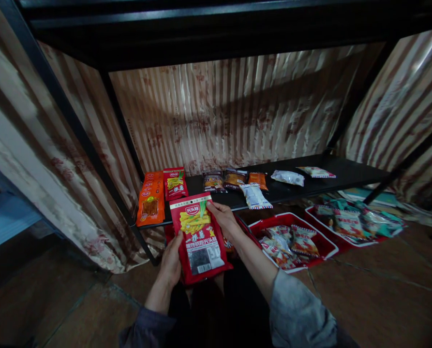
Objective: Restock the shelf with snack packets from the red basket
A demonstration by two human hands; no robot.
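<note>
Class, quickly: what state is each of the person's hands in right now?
Left hand: closed on the red snack packet, at its left edge.
Right hand: closed on the same packet, near its upper right corner.

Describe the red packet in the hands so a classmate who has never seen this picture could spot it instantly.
Find the low black shelf. In front of it, the left hand and right hand hold a red packet picturing yellow sticks. Its look-alike is on the shelf; only this one is held.
</note>
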